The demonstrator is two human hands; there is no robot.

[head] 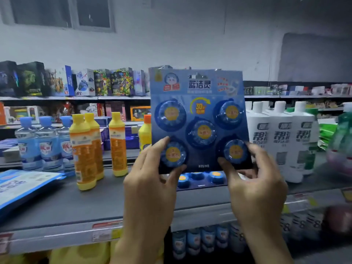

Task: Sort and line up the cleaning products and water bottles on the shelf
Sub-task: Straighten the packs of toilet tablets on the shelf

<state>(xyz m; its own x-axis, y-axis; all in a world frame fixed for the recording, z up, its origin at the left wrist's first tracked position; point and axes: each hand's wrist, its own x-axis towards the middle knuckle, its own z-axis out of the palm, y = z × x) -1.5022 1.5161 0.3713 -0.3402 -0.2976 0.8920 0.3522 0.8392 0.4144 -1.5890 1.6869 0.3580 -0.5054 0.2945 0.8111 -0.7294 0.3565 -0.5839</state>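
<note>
A blue blister card of round toilet-cleaner blocks (pixel 199 119) stands upright above the grey shelf (pixel 76 204). My left hand (pixel 150 180) grips its lower left corner and my right hand (pixel 255 180) grips its lower right corner. Another card of the same blocks (pixel 200 179) lies flat on the shelf just behind my hands. To the left stand blue-capped water bottles (pixel 45 143) and yellow cleaner bottles (pixel 85 149). White bottles (pixel 282 141) stand in a row to the right.
A blue flat packet (pixel 22 185) lies at the shelf's left front. A green-tinted bottle (pixel 342 138) stands at the far right. Boxed toys (pixel 76 82) fill the shelves behind. Price tags (pixel 102 233) run along the shelf edge, with more bottles (pixel 202 241) below.
</note>
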